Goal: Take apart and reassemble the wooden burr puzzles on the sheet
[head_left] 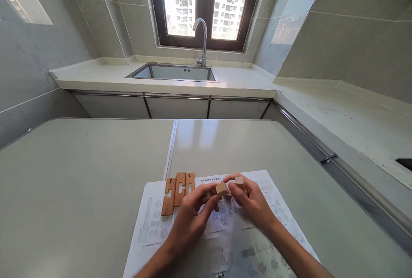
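Above a printed instruction sheet (151, 226), my left hand (193, 213) is closed on a small wooden puzzle piece (221, 190), whose pale end points at my right hand. A second wooden puzzle piece (240, 182) is pinched in my right hand (252, 198), its square end facing up. The two hands are close together; whether the pieces touch is hidden by the fingers. Left of my left hand lie several flat wooden puzzle pieces with cut-out slots and printed numbers: one marked 3 (169, 203), one beside it (179, 192) and one marked 2 (189, 179).
The sheet lies on a pale table (80, 192) with a seam (170, 147) running away from me. Beyond stands a white counter (241, 78) with a sink (174, 71) and a faucet (204, 41) below a window. Another counter (370, 127) runs along the right.
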`<state>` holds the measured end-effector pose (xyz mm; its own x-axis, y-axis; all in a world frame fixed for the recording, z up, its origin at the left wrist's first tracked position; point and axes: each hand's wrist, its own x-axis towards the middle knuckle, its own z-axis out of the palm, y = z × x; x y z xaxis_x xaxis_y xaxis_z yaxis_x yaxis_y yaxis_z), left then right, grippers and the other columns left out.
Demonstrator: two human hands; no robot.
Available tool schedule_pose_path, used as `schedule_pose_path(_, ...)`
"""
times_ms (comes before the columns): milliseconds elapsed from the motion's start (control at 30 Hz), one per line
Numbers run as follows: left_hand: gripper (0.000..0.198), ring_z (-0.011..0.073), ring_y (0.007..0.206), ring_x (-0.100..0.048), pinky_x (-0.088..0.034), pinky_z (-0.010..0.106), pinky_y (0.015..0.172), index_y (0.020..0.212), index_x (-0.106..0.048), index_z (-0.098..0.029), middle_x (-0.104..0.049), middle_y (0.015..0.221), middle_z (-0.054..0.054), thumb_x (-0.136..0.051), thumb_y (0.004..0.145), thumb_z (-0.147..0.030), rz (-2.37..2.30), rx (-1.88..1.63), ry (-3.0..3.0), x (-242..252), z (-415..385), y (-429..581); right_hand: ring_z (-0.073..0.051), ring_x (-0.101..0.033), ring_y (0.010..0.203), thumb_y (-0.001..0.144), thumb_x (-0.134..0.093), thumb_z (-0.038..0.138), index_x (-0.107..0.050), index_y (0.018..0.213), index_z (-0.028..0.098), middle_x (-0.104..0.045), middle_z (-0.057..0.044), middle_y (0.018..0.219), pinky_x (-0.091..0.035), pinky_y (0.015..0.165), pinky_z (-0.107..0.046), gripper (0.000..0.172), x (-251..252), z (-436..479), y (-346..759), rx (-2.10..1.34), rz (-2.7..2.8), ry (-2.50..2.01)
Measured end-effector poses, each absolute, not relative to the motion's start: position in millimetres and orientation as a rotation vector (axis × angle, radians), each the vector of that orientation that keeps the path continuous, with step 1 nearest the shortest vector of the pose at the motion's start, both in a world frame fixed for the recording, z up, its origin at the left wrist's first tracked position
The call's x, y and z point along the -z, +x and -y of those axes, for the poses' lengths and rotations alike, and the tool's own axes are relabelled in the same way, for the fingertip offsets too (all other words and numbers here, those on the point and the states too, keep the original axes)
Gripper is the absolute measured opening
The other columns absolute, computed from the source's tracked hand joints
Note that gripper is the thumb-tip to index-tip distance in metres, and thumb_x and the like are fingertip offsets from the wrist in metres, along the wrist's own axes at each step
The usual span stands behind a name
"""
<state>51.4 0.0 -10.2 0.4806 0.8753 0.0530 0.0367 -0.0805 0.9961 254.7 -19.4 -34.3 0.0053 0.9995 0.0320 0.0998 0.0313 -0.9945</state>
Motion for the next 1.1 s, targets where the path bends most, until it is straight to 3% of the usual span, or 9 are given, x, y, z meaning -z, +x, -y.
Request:
schedule_pose_path(100, 0.032, 0.0186, 0.082, -0.068, -0.055, 0.033, 0.082, 0.123, -0.07, -0.02, -0.073, 0.099, 0.007, -0.063, 0.101, -0.042, -0.86, -0.875, 1.553, 13.3, 0.9, 52.9, -0.013, -0.037, 0.056, 0.096, -0.063, 0.062, -0.07, 0.108, 0.019, -0.05, 0.004, 0.063, -0.031, 0.053, -0.027, 0.045, 32.5, 22.1, 252.7, -1.15, 1.348, -1.269)
schedule_pose_path(267, 0.03, 0.0177, 0.08, -0.07, -0.057, 0.034, 0.083, 0.12, -0.061, -0.021, -0.069, 0.097, 0.004, -0.064, 0.101, -0.044, -0.858, -0.9, 1.514, 19.1, 2.9, 55.1, -0.016, -0.055, 0.065, 0.098, -0.065, 0.056, -0.069, 0.103, 0.022, -0.068, -0.001, 0.075, -0.043, 0.061, -0.029, 0.035, 28.4, 24.2, 246.6, -1.116, 1.486, -1.246)
schedule_pose_path(400, 0.034, 0.016, 0.077, -0.066, -0.054, 0.031, 0.076, 0.122, -0.058, -0.019, -0.069, 0.098, 0.006, -0.058, 0.104, -0.048, -0.826, -0.848, 1.449, 20.8, 2.1, 54.4, -0.018, -0.06, 0.071, 0.101, -0.06, 0.055, -0.068, 0.107, 0.021, -0.068, -0.002, 0.079, -0.045, 0.066, -0.03, 0.035, 27.6, 24.3, 247.4, -1.156, 1.44, -1.188)
schedule_pose_path(533, 0.046, 0.0145, 0.068, -0.058, -0.048, 0.029, 0.068, 0.122, -0.06, -0.015, -0.064, 0.08, 0.003, -0.044, 0.107, -0.056, -0.766, -0.792, 1.352, 20.0, -0.8, 53.4, -0.015, -0.048, 0.066, 0.1, -0.061, 0.057, -0.067, 0.111, 0.02, -0.057, 0.0, 0.075, -0.038, 0.06, -0.028, 0.04, 30.9, 25.0, 251.1, -1.178, 1.321, -1.197)
schedule_pose_path(667, 0.046, 0.0137, 0.068, -0.055, -0.047, 0.03, 0.069, 0.12, -0.063, -0.015, -0.061, 0.079, 0.002, -0.052, 0.104, -0.056, -0.754, -0.779, 1.284, 17.2, -2.2, 53.1, -0.014, -0.038, 0.061, 0.098, -0.061, 0.06, -0.068, 0.111, 0.019, -0.043, 0.003, 0.07, -0.033, 0.057, -0.028, 0.043, 28.9, 25.0, 251.7, -1.244, 1.213, -1.144)
schedule_pose_path(933, 0.045, 0.0176, 0.075, -0.062, -0.05, 0.034, 0.079, 0.12, -0.065, -0.015, -0.067, 0.084, 0.004, -0.059, 0.101, -0.056, -0.757, -0.82, 1.251, 16.6, -5.7, 53.5, -0.014, -0.035, 0.06, 0.098, -0.061, 0.06, -0.068, 0.112, 0.018, -0.039, 0.005, 0.067, -0.032, 0.057, -0.029, 0.045, 28.8, 23.7, 251.6, -1.233, 1.19, -1.153)
schedule_pose_path(1100, 0.046, 0.0174, 0.073, -0.062, -0.05, 0.035, 0.076, 0.113, -0.064, -0.015, -0.066, 0.084, 0.004, -0.06, 0.099, -0.059, -0.746, -0.826, 1.193, 15.6, -5.8, 54.4, -0.015, -0.033, 0.06, 0.102, -0.049, 0.063, -0.059, 0.12, 0.022, -0.039, 0.004, 0.071, -0.032, 0.055, -0.029, 0.045, 34.1, 20.4, 251.7, -1.268, 1.04, -1.076)
